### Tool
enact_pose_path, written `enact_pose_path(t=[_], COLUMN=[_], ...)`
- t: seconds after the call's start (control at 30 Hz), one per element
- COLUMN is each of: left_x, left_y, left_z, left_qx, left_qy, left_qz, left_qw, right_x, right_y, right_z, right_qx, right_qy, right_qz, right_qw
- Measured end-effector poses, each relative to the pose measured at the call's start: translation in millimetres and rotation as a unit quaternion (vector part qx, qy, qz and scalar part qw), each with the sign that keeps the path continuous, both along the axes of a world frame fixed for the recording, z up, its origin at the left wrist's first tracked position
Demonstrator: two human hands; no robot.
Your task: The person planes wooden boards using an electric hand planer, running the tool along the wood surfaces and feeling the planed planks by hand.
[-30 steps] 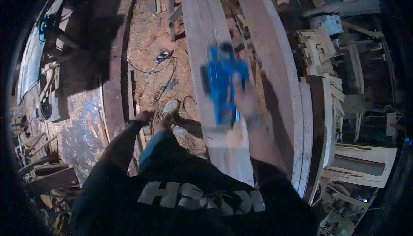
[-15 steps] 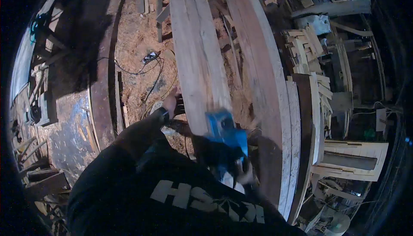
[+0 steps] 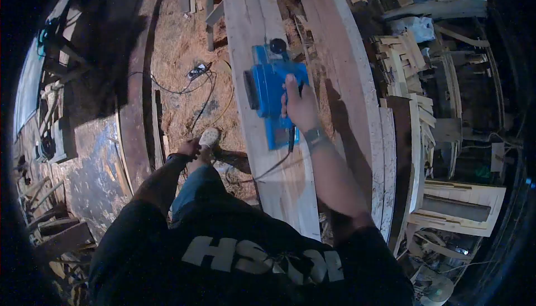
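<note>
My right hand (image 3: 301, 104) is wrapped round the handle of a blue electric hand planer (image 3: 271, 91). The planer rests on a long wooden plank (image 3: 254, 18), its black front knob pointing away from me. A black cord (image 3: 273, 167) leaves its rear and crosses the plank to the left. My left hand (image 3: 191, 147) hangs beside my leg, above my shoe, with its fingers curled. Whether anything is inside those fingers is hidden; another stretch of cord runs down close to it.
A second wide plank (image 3: 340, 55) lies to the right, with more boards beyond it. Shavings (image 3: 173, 55) cover the floor at left, where a power socket (image 3: 196, 71) lies with cords. Stacked offcuts (image 3: 399, 60) and a panelled wooden piece (image 3: 455, 208) are at far right.
The planer has moved forward along the plank, away from my body, with my right hand on it. My left hand has drawn back to the left and lower, and my shoe now shows.
</note>
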State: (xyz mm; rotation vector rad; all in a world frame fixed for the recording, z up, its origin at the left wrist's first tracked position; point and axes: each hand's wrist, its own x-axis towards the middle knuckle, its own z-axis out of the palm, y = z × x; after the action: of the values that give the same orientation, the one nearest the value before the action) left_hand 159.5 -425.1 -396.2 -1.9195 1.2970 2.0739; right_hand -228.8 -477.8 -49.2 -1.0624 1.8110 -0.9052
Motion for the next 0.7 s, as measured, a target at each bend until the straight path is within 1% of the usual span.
enact_pose_path(t=[0.03,0.1,0.13,0.17,0.2,0.23,0.3,0.33,0.37,0.4,0.43,0.47,0.53,0.57,0.6,0.63,0.7], left_x=[8.4,19.4,33.0,41.7,47.5,55.0,66.0,51.6,56.2,64.9,57.8,50.2,56.2,59.5,54.4,57.9,87.3], left_y=[3.3,8.9,15.2,18.3,20.3,23.1,34.2,27.8,30.8,38.2,36.4,34.6,42.6,43.2,36.0,36.7,46.7], left_z=[-0.1,-3.5,-14.3,-26.4,-29.0,-36.7,-51.9,-26.6,-38.0,-75.4,-49.4,-21.8,-27.9,-32.0,-7.7,-7.1,-33.5], left_qx=[-0.014,-0.088,-0.158,-0.196,-0.236,-0.277,-0.406,-0.059,-0.138,-0.216,-0.188,-0.161,-0.152,-0.148,0.015,0.024,-0.059], left_qy=[-0.019,-0.049,-0.052,-0.041,-0.032,-0.024,0.009,-0.004,0.025,0.054,0.032,0.009,0.032,0.043,0.006,0.002,0.014], left_qz=[-0.038,-0.129,-0.217,-0.250,-0.281,-0.309,-0.286,-0.083,-0.110,-0.136,-0.121,-0.105,-0.073,-0.057,0.046,0.054,-0.009], left_qw=[0.999,0.986,0.962,0.947,0.930,0.910,0.868,0.995,0.984,0.965,0.974,0.981,0.985,0.986,0.999,0.998,0.998], right_x=[4.2,11.6,12.0,12.1,11.5,9.3,8.7,20.5,23.0,21.3,20.0,18.9,17.7,18.2,17.0,20.5,21.7], right_y=[-9.8,-31.6,-44.1,-58.3,-73.3,-91.7,-121.0,-127.8,-139.0,-158.3,-178.4,-196.8,-237.5,-268.8,-288.9,-305.0,-320.9], right_z=[7.7,20.7,17.8,14.6,9.9,3.8,-8.1,11.0,8.2,5.0,2.0,-2.5,-9.4,-16.2,-20.3,-23.0,-27.5], right_qx=[0.000,0.000,-0.007,-0.013,-0.019,-0.028,-0.043,-0.036,-0.043,-0.050,-0.057,-0.066,-0.087,-0.116,-0.124,-0.133,-0.127], right_qy=[-0.005,-0.017,-0.023,-0.029,-0.035,-0.011,0.034,0.013,-0.001,-0.014,-0.027,-0.002,0.051,0.056,0.054,0.050,0.039], right_qz=[-0.002,-0.005,-0.006,-0.007,-0.008,-0.005,0.000,-0.024,-0.014,-0.004,0.005,0.007,0.008,0.024,0.029,0.040,0.043], right_qw=[1.000,1.000,1.000,0.999,0.999,1.000,0.998,0.999,0.999,0.999,0.998,0.998,0.995,0.991,0.990,0.989,0.990])
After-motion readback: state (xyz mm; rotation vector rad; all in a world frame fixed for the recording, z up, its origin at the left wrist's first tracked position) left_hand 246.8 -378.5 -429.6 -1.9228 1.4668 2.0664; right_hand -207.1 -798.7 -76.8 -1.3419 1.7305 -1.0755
